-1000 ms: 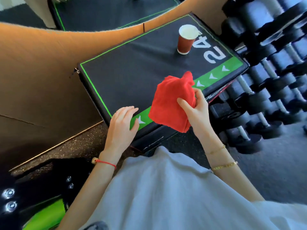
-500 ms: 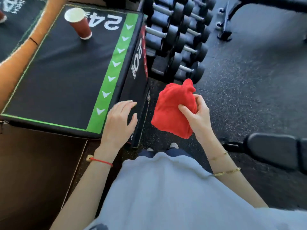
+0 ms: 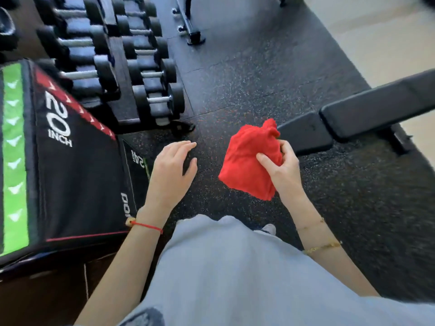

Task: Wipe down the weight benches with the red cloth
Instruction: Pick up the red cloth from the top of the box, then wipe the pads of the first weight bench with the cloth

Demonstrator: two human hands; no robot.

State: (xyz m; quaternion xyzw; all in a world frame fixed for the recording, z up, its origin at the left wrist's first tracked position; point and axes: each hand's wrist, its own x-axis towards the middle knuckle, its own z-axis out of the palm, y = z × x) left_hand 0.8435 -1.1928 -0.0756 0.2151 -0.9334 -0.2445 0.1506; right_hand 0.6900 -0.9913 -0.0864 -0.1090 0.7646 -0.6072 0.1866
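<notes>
My right hand (image 3: pixel 283 169) grips a bunched red cloth (image 3: pixel 249 163), which hangs in the air above the dark speckled floor. A black padded weight bench (image 3: pixel 367 111) lies to the right of the cloth, its near seat pad just behind the cloth's top. The cloth does not touch the bench. My left hand (image 3: pixel 171 172) hovers with fingers spread, holding nothing, to the left of the cloth and just right of the plyo box.
A black plyo box (image 3: pixel 77 175) with a green stripe and "20 INCH" lettering stands at left. Behind it is a dumbbell rack (image 3: pixel 131 67) with several black dumbbells. A metal frame foot (image 3: pixel 188 27) lies at the top. Pale flooring (image 3: pixel 376 38) borders the rubber mat at upper right.
My view has swung right, from the top of the plyo box to the floor and bench. My left hand has come off the box. The red cloth stays gripped in my right hand.
</notes>
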